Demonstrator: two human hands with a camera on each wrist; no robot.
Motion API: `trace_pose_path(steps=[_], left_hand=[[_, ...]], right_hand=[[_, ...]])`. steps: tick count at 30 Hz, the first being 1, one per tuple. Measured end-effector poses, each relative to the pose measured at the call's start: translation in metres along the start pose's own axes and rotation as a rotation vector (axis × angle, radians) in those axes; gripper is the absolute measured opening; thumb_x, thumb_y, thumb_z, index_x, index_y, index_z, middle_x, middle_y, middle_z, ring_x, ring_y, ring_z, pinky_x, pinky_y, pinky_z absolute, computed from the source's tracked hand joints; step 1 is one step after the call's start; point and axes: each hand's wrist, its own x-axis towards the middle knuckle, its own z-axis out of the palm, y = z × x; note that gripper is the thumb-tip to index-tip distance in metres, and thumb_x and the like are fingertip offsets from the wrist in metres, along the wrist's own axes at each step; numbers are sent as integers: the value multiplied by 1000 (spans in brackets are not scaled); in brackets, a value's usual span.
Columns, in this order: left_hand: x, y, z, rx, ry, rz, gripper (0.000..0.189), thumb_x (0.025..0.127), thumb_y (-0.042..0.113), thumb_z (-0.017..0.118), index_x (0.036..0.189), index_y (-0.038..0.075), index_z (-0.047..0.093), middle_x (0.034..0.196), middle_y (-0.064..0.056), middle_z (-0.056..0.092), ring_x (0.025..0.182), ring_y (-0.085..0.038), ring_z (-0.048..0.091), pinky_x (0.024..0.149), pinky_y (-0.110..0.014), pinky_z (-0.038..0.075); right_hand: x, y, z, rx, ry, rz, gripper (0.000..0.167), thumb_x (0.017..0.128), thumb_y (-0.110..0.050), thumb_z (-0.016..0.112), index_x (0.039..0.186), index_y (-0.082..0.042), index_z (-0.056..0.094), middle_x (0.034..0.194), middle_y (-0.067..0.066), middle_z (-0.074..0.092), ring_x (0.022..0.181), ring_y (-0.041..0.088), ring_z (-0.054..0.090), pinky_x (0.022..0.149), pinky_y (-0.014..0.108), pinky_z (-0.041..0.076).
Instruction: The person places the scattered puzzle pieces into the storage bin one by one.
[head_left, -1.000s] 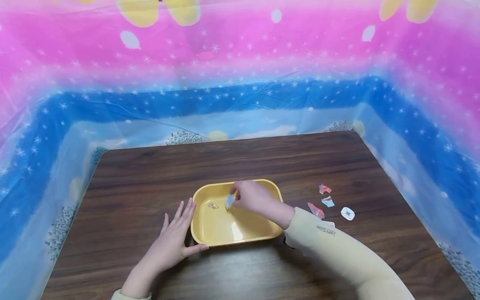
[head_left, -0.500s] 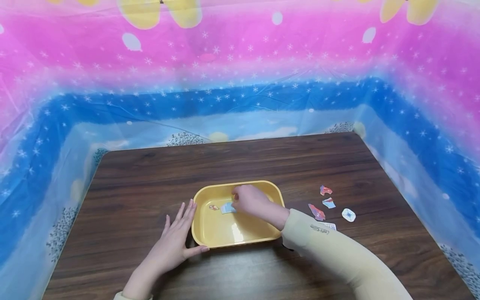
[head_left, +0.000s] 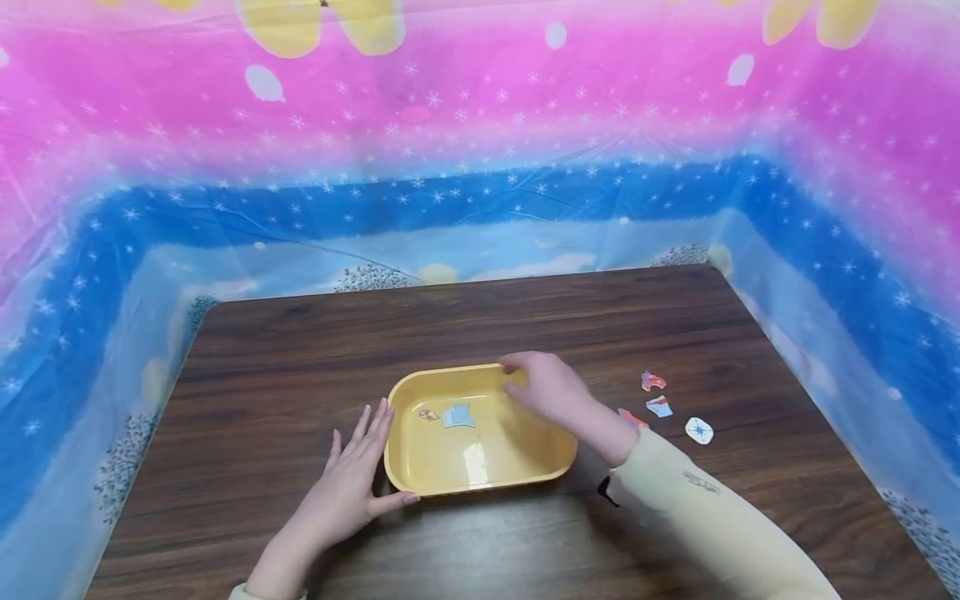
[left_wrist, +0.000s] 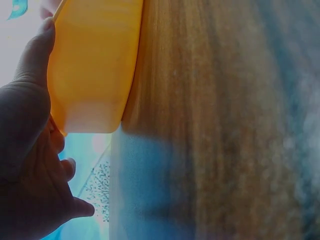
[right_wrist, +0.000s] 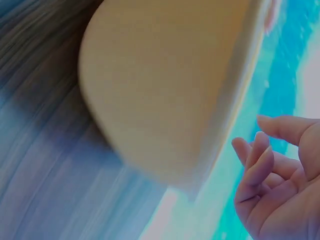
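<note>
A yellow tray (head_left: 420, 475) with raised walls sits in front of me. Two flat cut-out pieces lie in it: a light blue one (head_left: 458, 416) and a small red-and-cream one (head_left: 428, 415). My left hand (head_left: 345, 475) rests against the tray's left end, fingers spread along the rim and thumb at the front corner. In the left wrist view that thumb touches the yellow wall (left_wrist: 95, 65). Over the tray's far right corner is my right hand (head_left: 551, 387), its fingers loosely bent. The right wrist view shows nothing between its thumb and fingers (right_wrist: 255, 170).
Right of the tray lie several cut-outs: a red one (head_left: 652, 381), a red-and-blue one (head_left: 660, 407), a round white one with a compass star (head_left: 699, 431), and another red one (head_left: 633, 418) partly behind the right sleeve. A printed curtain (head_left: 480, 192) stands behind the brown table (head_left: 300, 342).
My right hand has let go of the light blue piece, which now lies flat in the tray, and has moved right toward the tray's far corner. The left hand has stayed put.
</note>
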Motion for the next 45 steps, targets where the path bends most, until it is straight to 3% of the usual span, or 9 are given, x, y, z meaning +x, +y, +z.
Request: trace_pose_path(steps=[5, 8, 12, 16, 21, 27, 35, 41, 45], left_hand=[[0, 1, 1, 4, -3, -1, 121, 78, 59, 80, 163, 5, 14, 169, -15, 13, 154, -40, 11, 112, -77, 9], [0, 1, 1, 6, -2, -4, 121, 78, 60, 80, 163, 4, 14, 169, -15, 13, 154, -40, 11, 112, -77, 9], [0, 2, 1, 5, -1, -9, 121, 78, 61, 79, 163, 4, 15, 169, -16, 15, 154, -40, 11, 112, -77, 9], [0, 1, -1, 8, 2, -10, 120, 78, 60, 79, 163, 4, 16, 169, -16, 15, 154, -40, 11, 112, -77, 10], [0, 2, -1, 8, 1, -10, 120, 78, 62, 79, 163, 4, 16, 169, -15, 14, 154, -40, 11, 113, -76, 9], [0, 1, -1, 8, 16, -3, 120, 78, 60, 80, 162, 2, 17, 168, -16, 16, 154, -41, 12, 112, -77, 10], [1, 2, 0, 2, 3, -14, 120, 78, 59, 80, 163, 3, 17, 169, -15, 15, 154, -40, 11, 112, -77, 9], [1, 2, 0, 2, 6, -12, 120, 78, 58, 81, 163, 3, 16, 169, -15, 14, 154, -40, 11, 112, -76, 9], [0, 2, 0, 4, 5, -14, 121, 78, 58, 81, 163, 3, 16, 169, -14, 14, 154, -40, 11, 113, -76, 10]], right_hand=[[-15, 39, -25, 66, 113, 63, 38, 99, -17, 66, 134, -4, 66, 125, 12, 71, 98, 27, 70, 80, 44, 56], [-24, 66, -36, 48, 206, 116, 38, 100, -17, 63, 135, -2, 64, 126, 15, 70, 90, 26, 69, 78, 45, 55], [-40, 101, -43, -41, 306, 236, 39, 100, -16, 58, 134, 1, 64, 122, 20, 70, 93, 36, 69, 80, 52, 54], [-59, 132, -44, -105, 245, 329, 42, 96, -18, 62, 132, 3, 63, 118, 21, 70, 109, 41, 66, 87, 57, 52], [-81, 160, -44, -81, 137, 381, 46, 89, -24, 75, 125, 3, 67, 102, 15, 72, 92, 33, 66, 75, 49, 51], [-89, 172, -34, -64, 94, 409, 47, 86, -34, 80, 117, 1, 71, 93, 7, 66, 82, 25, 58, 68, 39, 47], [-89, 167, -23, -54, 103, 421, 59, 83, -48, 80, 115, 1, 70, 94, 7, 66, 83, 23, 58, 71, 42, 49], [-90, 164, -14, -39, 141, 380, 24, 83, -27, 80, 94, -7, 72, 83, 2, 63, 75, 20, 56, 66, 38, 46], [-90, 162, -10, -48, 161, 340, 13, 84, -17, 77, 87, -7, 70, 82, 5, 60, 75, 21, 55, 66, 37, 45]])
